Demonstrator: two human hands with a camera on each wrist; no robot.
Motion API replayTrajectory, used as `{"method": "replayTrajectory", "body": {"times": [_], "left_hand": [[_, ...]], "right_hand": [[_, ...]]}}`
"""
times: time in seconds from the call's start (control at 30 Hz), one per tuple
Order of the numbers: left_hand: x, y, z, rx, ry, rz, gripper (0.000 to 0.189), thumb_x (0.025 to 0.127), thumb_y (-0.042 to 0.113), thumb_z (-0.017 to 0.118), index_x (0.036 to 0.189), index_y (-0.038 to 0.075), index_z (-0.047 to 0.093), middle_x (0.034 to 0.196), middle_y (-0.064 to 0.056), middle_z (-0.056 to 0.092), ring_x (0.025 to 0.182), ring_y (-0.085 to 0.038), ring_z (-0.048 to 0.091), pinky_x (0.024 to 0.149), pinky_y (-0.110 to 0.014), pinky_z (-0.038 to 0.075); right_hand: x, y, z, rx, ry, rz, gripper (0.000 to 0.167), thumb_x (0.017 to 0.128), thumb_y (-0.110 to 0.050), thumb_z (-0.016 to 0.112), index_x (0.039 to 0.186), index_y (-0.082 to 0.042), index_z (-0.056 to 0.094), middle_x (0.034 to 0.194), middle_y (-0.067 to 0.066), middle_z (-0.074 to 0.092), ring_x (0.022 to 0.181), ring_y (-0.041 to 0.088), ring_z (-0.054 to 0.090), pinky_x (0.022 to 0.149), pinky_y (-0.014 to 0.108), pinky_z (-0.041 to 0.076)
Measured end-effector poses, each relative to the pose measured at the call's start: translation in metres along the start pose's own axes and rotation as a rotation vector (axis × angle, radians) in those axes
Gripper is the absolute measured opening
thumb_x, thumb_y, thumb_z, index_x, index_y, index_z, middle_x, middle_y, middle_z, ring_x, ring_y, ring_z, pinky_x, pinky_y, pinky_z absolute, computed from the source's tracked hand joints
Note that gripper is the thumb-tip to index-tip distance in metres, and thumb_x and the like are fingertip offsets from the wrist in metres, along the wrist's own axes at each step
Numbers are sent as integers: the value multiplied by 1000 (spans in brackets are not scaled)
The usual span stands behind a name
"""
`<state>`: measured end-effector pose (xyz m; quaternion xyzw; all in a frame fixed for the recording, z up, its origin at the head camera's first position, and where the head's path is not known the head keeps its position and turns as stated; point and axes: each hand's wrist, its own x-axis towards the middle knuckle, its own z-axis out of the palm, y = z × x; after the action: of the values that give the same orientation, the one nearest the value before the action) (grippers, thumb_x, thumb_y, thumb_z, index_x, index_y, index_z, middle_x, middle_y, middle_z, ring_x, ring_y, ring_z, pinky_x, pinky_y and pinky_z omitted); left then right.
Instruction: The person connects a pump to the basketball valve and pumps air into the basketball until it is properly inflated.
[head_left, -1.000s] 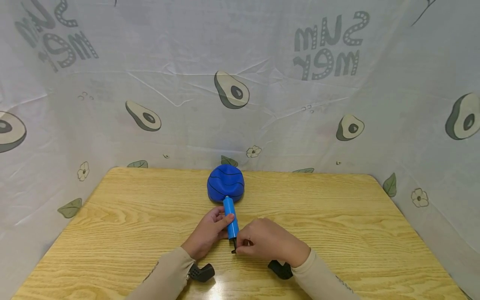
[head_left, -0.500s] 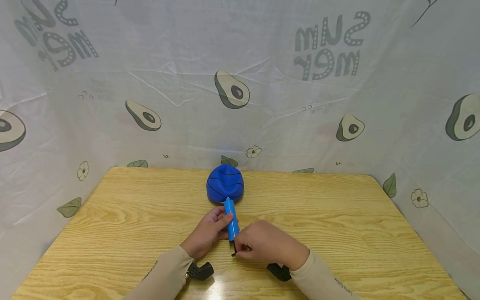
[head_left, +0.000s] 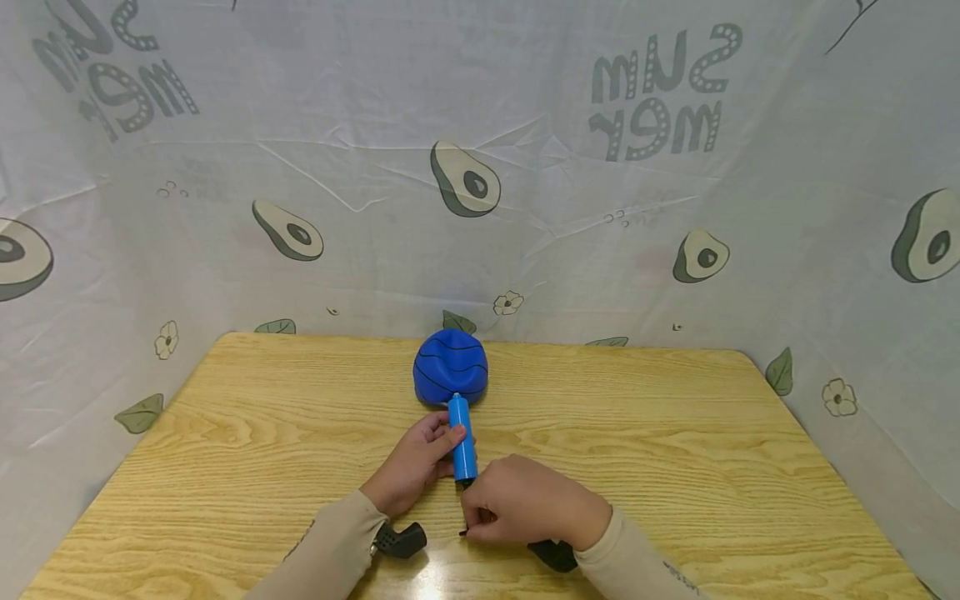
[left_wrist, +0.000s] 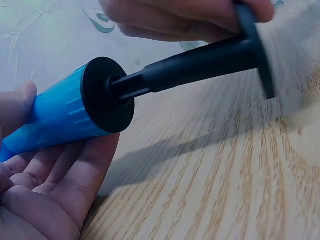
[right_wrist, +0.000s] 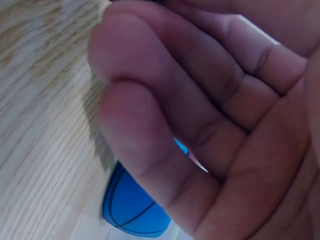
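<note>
A blue hand pump [head_left: 463, 450] points away from me in the head view, its tip against a dented blue ball [head_left: 451, 367] with black lines. My left hand [head_left: 412, 467] holds the pump's barrel, thumb on top and fingers beneath. The black plunger [left_wrist: 200, 65] stands drawn out of the barrel in the left wrist view. My right hand [head_left: 521, 504] pinches the T-shaped handle at its end, fingers curled. In the right wrist view, those curled fingers [right_wrist: 145, 120] hide the handle, and part of the ball shows below them.
The wooden table [head_left: 675, 433] spreads to both sides of the hands. Behind it hangs a pale curtain [head_left: 360, 167] printed with avocados, close to the ball. A black device [head_left: 401, 540] sits at the left wrist, another [head_left: 553, 556] at the right.
My right hand has moved back toward me with the handle, so more of the plunger is drawn out. The left hand, barrel and ball stay nearly in place.
</note>
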<state>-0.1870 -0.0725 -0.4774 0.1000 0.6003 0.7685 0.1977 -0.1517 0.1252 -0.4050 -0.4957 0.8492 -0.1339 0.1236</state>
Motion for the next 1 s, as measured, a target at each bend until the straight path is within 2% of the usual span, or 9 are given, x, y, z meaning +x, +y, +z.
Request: {"method": "replayTrajectory", "body": {"times": [0.2,0.33,0.43,0.6,1.0], "left_hand": [[1,0,1,-5,21,2,50,109,20,55,147,-8,36,119,-17,64,102,-16,66,87,-31,59],[1,0,2,3,32,8,50,109,19,57,146,-7,37,112,-10,64,100,-16,66,87,-31,58],[1,0,3,11,39,8,50,108,19,57,147,-7,37,108,-6,63,99,-15,66,86,-31,58],[2,0,4,22,42,5,52,108,20,58,147,-7,37,107,-5,62,97,-15,65,86,-31,59],[1,2,5,27,55,-11,52,108,21,58,147,-7,37,108,-6,62,97,-15,68,87,-31,59]], "right_hand": [[0,-1,0,51,-44,-6,15,93,-25,80,80,-24,74,69,-25,57,60,-15,46,59,5,40],[1,0,0,37,-43,-10,14,93,-24,80,80,-22,76,69,-24,60,60,-16,46,59,4,41],[1,2,-1,18,-18,-1,13,93,-23,79,80,-22,77,67,-22,60,58,-15,45,58,5,40],[0,5,-3,29,27,57,15,92,-22,81,78,-22,75,65,-22,57,57,-12,45,56,7,39],[0,10,-4,-3,170,103,13,92,-20,81,80,-18,75,72,-17,65,64,-10,51,60,9,43]]}}
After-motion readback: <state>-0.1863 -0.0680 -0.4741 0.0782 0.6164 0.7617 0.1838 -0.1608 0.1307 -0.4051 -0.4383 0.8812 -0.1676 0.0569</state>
